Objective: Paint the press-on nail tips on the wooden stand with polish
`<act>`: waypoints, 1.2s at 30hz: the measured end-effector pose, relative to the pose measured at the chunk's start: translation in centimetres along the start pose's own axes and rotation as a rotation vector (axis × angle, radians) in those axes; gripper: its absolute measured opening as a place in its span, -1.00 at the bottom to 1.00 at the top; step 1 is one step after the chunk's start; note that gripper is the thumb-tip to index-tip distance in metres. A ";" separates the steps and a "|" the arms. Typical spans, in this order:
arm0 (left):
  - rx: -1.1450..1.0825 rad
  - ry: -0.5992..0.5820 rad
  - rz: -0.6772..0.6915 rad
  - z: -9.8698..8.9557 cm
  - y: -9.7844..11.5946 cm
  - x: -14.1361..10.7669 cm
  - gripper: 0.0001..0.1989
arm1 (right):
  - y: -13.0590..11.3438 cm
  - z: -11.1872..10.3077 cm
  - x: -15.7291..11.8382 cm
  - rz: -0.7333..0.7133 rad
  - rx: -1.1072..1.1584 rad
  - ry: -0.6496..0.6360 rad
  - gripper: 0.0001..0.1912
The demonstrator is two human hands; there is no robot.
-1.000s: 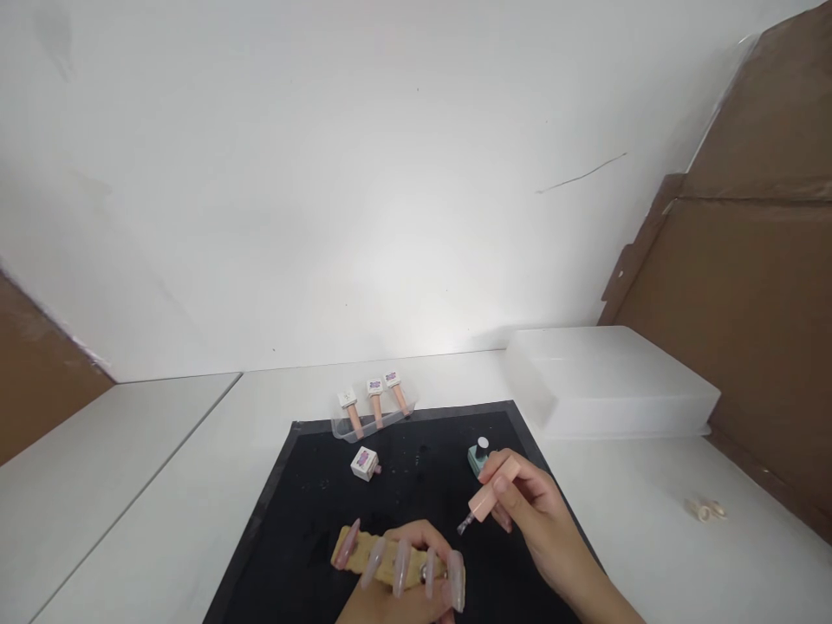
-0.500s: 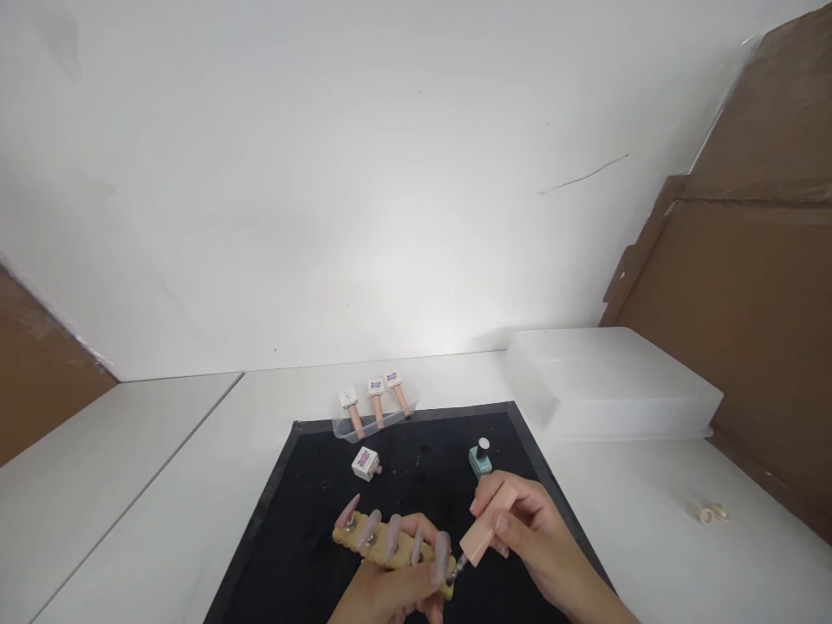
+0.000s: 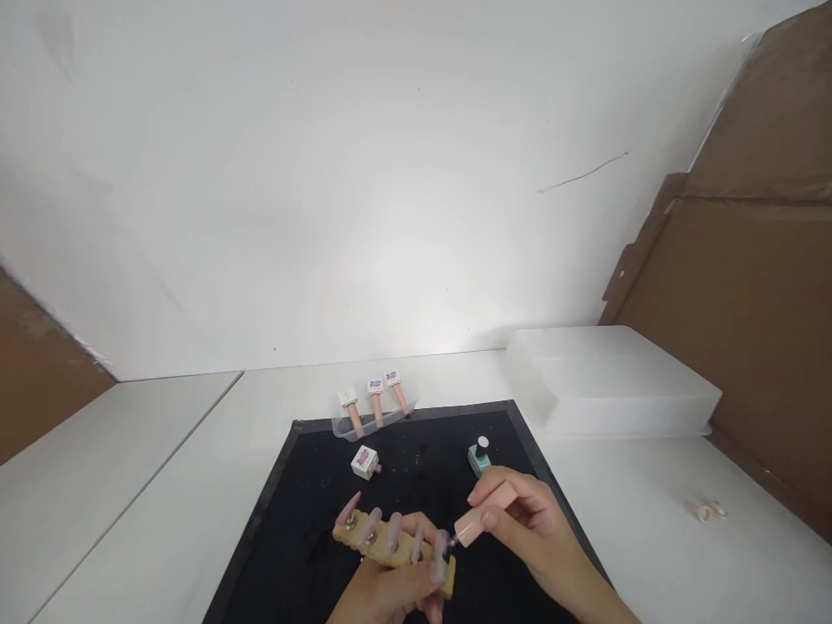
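The left hand (image 3: 390,594), closed around a wavy-edged tan bar (image 3: 380,550) low over the black mat (image 3: 279,537), presents a long translucent pink nail tip (image 3: 440,556) to the peach-handled brush (image 3: 484,513) that the right hand (image 3: 546,537) pinches, an apparent coating step calling for light, steady contact.

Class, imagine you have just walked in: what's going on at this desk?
The left hand holds a yellowish strip carrying five long false nails. The right hand grips a peach brush cap, its bristles at the rightmost nail. On the black mat lies a white square bottle, and a teal bottle is beyond the right hand.
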State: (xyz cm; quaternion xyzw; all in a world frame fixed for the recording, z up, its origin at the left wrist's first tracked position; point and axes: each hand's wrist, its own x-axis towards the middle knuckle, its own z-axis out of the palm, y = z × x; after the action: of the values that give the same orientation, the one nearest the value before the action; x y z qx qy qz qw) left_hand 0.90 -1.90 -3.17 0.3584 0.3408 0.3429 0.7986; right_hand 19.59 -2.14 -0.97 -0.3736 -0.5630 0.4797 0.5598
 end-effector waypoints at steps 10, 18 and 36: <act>0.005 -0.021 0.009 -0.1 0.0 0.1 -0.64 | 0.9 -0.2 0.0 0.017 0.203 -0.004 -0.68; 0.007 -0.009 0.005 0.2 -0.1 -0.1 -0.69 | -0.2 -0.1 0.1 0.043 0.070 -0.079 -0.70; 0.158 0.008 0.093 -0.4 -0.8 0.1 -0.64 | 0.2 -0.5 0.2 0.115 0.255 0.068 -0.69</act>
State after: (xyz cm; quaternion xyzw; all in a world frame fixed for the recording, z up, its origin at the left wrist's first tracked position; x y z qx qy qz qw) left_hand 0.90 -2.08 -3.98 0.4346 0.3529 0.3530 0.7497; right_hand 20.05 -1.82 -1.13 -0.3470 -0.4557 0.5656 0.5933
